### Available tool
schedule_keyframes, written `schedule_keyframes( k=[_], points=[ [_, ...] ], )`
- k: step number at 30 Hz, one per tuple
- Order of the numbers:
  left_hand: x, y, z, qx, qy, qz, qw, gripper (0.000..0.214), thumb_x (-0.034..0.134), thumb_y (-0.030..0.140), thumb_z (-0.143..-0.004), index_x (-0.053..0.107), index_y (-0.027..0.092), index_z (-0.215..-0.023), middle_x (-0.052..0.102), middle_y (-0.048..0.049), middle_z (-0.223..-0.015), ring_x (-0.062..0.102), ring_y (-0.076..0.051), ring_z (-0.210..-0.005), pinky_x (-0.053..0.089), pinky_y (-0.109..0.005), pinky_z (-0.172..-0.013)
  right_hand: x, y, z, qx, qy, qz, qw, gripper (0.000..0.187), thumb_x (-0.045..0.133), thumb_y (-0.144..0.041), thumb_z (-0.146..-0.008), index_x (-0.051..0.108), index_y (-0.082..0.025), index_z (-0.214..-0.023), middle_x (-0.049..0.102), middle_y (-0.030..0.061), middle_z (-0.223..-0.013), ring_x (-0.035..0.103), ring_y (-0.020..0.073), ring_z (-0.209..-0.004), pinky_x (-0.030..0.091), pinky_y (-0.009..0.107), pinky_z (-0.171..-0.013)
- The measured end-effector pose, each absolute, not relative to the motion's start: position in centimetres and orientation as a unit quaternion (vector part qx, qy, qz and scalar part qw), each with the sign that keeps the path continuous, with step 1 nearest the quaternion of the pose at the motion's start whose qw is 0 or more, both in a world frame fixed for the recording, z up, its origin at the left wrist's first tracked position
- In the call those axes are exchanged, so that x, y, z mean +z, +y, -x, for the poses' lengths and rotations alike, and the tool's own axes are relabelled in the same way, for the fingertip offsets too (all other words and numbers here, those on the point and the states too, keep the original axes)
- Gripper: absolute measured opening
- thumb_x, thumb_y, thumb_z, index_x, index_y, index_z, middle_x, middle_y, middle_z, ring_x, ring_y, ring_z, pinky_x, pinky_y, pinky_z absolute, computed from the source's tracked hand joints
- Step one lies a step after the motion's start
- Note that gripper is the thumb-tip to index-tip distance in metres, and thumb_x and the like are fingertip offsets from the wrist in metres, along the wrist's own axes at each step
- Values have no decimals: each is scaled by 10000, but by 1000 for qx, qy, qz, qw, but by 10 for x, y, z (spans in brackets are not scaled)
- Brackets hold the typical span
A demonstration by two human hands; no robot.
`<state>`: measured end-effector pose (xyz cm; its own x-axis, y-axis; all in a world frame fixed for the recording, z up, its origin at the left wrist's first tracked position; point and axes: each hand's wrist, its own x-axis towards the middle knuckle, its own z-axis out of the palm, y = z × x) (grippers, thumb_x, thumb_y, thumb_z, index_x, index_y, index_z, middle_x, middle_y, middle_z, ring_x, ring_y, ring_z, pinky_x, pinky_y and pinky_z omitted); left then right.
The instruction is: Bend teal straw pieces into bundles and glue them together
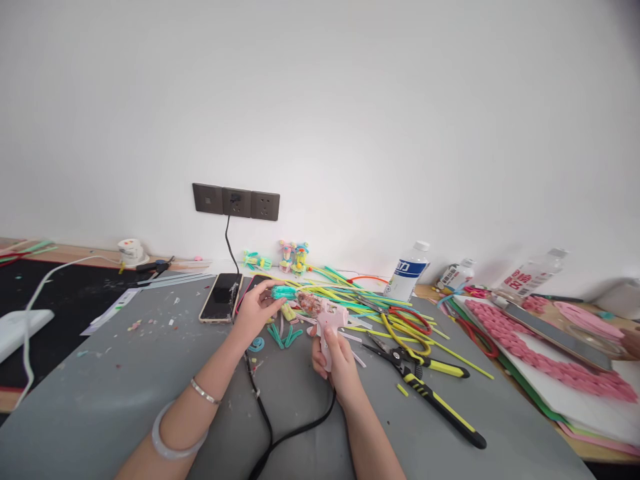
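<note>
My right hand [340, 363] is wrapped round the handle of a pink hot glue gun [333, 320]. Its glue-crusted nozzle points left. Between the fingertips of my left hand [257, 307] is a teal pipe-cleaner piece [284, 292], close to the nozzle. I cannot tell whether they touch. Below lie bent teal pipe-cleaner bits [285, 337], a blue coil [257, 345] and a pale yellow piece [288, 312]. Against the wall are small pipe-cleaner figures: a pink one [287, 257], a yellow and blue one [301, 259], and a green and yellow one [257, 260].
Pliers [425, 393], scissors [407, 330] and yellow-green pipe cleaners [465, 357] lie to the right, near a bottle [407, 273]. A phone [221, 298] lies left. A black cord [263, 407] crosses the grey mat [150, 380]. Pink braided material [550, 353] is far right.
</note>
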<state>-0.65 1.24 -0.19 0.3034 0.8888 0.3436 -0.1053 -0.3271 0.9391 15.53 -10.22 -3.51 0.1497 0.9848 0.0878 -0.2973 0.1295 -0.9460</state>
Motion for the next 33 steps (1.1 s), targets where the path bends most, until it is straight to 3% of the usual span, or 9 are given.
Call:
schedule_keyframes(
  k=[7,14,25,33],
  points=[
    [-2,12,8,505,315,-642,484,392,746,342,-741,661,164,-1079,709,-90,-1057,684,-234,-945,569,-330,-796,-31,-101,-156,510,-401,414,639,521,528,-653,-886,584,-143,-975,397,-108,-470,289,38,-311,188,186,-357],
    [1,11,10,467,357,-687,427,407,699,359,-789,661,158,-1141,697,-59,-895,603,-145,-625,475,-254,-553,-22,-105,-155,525,-395,365,660,496,519,-618,-911,567,-151,-1070,377,-112,-473,227,44,-336,149,195,-359],
    [6,7,8,457,344,-721,391,311,708,296,-744,712,179,-1032,729,-57,-941,641,-188,-798,445,-227,-544,-26,-106,-153,569,-427,328,621,476,531,-604,-912,555,-149,-1051,407,-107,-478,247,41,-321,175,191,-340],
    [9,4,7,445,343,-727,395,316,692,304,-751,712,180,-1041,717,-56,-940,617,-172,-759,405,-215,-501,-26,-106,-153,565,-427,339,619,474,543,-607,-905,555,-149,-1028,417,-106,-474,255,39,-319,182,185,-336]
  ],
)
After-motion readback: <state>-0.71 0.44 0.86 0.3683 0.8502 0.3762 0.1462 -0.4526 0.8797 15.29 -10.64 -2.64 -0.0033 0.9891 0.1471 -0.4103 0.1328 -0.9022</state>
